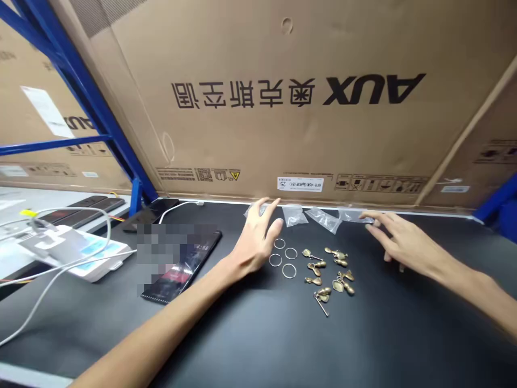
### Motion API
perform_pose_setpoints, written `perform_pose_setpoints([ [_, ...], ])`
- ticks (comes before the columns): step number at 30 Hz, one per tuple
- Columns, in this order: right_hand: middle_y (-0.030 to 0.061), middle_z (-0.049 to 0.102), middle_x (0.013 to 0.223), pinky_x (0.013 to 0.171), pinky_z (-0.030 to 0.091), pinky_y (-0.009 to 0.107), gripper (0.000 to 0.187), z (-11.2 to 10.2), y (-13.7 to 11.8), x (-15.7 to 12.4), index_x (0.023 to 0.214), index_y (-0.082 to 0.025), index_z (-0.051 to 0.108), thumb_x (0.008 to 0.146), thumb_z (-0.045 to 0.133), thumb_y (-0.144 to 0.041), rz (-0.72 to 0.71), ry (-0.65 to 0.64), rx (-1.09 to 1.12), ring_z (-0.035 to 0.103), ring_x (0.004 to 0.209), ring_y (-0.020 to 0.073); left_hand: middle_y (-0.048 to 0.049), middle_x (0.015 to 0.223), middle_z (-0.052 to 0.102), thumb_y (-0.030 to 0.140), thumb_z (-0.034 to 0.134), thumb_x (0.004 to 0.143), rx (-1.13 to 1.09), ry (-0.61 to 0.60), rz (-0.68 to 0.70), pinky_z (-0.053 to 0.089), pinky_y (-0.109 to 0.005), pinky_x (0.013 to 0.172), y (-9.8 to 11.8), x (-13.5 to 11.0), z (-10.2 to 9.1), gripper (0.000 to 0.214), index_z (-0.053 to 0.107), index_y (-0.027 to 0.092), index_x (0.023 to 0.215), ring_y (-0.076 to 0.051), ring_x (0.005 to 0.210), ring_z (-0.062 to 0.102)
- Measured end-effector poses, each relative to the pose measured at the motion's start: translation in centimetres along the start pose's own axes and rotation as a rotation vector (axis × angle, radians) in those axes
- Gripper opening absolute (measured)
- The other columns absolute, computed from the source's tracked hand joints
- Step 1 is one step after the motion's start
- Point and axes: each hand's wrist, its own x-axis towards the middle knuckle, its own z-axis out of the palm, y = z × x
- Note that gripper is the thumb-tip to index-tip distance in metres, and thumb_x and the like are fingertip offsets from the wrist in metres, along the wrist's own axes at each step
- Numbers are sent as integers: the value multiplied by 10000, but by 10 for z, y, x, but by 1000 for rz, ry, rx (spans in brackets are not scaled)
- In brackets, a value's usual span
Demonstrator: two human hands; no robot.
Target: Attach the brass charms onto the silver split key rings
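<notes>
My left hand (258, 237) hovers over the black table (258, 334) with its fingers spread, the fingertips close to a small clear plastic bag (293, 215). Just right of it lie several silver rings (285, 260). Several small brass charms (329, 272) are scattered beside the rings. My right hand (398, 237) is stretched out flat, fingers apart, its fingertips touching another clear bag (353, 215) near the table's back edge. A third bag (323, 219) lies between the two. Neither hand holds anything.
A large cardboard box (283, 91) printed AUX stands along the back of the table. A dark phone (181, 267) lies left of my left arm. Further left are a white device (81, 250) with white cables, another phone (151, 214) and a blue rack frame (81, 91).
</notes>
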Motion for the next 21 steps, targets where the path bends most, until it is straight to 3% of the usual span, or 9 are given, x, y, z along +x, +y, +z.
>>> perform_pose_setpoints([
  [2, 63, 685, 930, 482, 493, 319, 472, 5, -5, -2, 1286, -277, 540, 965, 349, -565, 18, -5, 44, 585, 456, 161, -90, 1054, 669, 386, 299, 984, -49, 67, -44, 462, -351, 919, -1, 1, 3, 446, 682, 165, 1045, -216, 996, 614],
  [4, 41, 701, 809, 580, 492, 331, 419, 11, -10, -3, 1099, -256, 634, 967, 361, -546, -32, 17, -1, 603, 520, 185, -13, 635, 559, 332, 306, 963, -62, 84, -145, 431, -290, 677, -6, 2, 9, 460, 593, 177, 638, -159, 639, 531],
  [6, 30, 695, 741, 644, 465, 333, 396, 17, -13, -4, 934, -252, 660, 962, 382, -533, -86, 33, -62, 609, 591, 204, 23, 492, 371, 320, 334, 936, -50, 83, -227, 316, -276, 550, -12, 3, 15, 472, 411, 197, 487, -131, 505, 367],
  [9, 4, 657, 652, 617, 414, 315, 397, 24, -14, -5, 847, -264, 639, 962, 371, -534, -87, 8, -78, 563, 578, 200, 37, 477, 266, 308, 364, 897, -45, 78, -326, 216, -272, 512, -19, 3, 21, 438, 287, 211, 477, -119, 492, 258],
  [13, 1, 637, 640, 605, 383, 302, 403, 28, -13, -5, 793, -261, 595, 969, 350, -528, -92, -9, -58, 543, 578, 200, 36, 482, 258, 284, 362, 866, -27, 69, -409, 213, -269, 508, -22, 4, 21, 391, 271, 221, 490, -124, 495, 263],
  [21, -15, 588, 617, 606, 366, 285, 409, 29, -15, -5, 758, -255, 550, 981, 330, -519, -127, -12, -42, 513, 575, 189, 42, 480, 276, 280, 366, 892, 74, 1, -324, 188, -277, 522, -13, -2, 15, 447, 359, 216, 450, -122, 476, 236],
])
